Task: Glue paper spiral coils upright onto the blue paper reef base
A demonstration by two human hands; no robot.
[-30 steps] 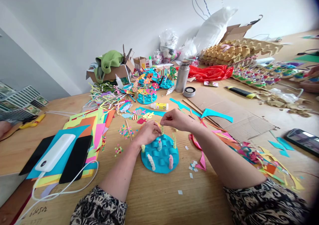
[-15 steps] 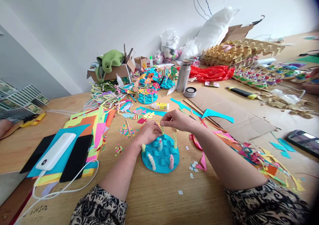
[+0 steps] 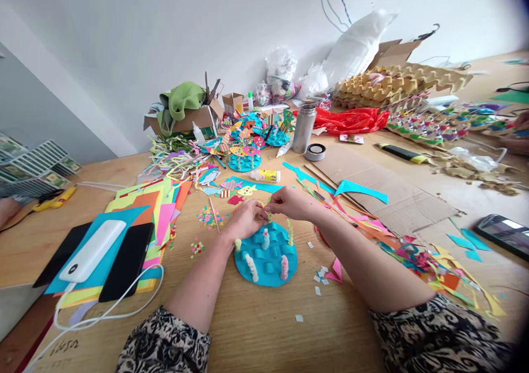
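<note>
A round blue paper base [image 3: 243,265] with curved blue strips stands on the table before me. Several fuzzy pipe-cleaner stems rise from it, among them a pink one [image 3: 285,267] and a white one [image 3: 251,268]. At its far edge my left hand [image 3: 248,219] is closed in a pinch, with a bit of an orange paper cutout [image 3: 261,202] showing behind the fingers. My right hand [image 3: 291,203] pinches right beside it, above a pale yellow stem [image 3: 269,217]. Fingers hide what lies between the two hands.
Paper fish [image 3: 247,190] and a glue bottle [image 3: 266,176] lie beyond my hands. A steel flask [image 3: 305,129] stands farther back. Coloured sheets, a white power bank [image 3: 93,250] and a phone [image 3: 126,263] are left; paper scraps [image 3: 421,260] and cardboard [image 3: 392,191] are right.
My right hand has moved slightly left and down, bringing its fingertips against those of my left hand. The left hand and blue base have hardly moved.
</note>
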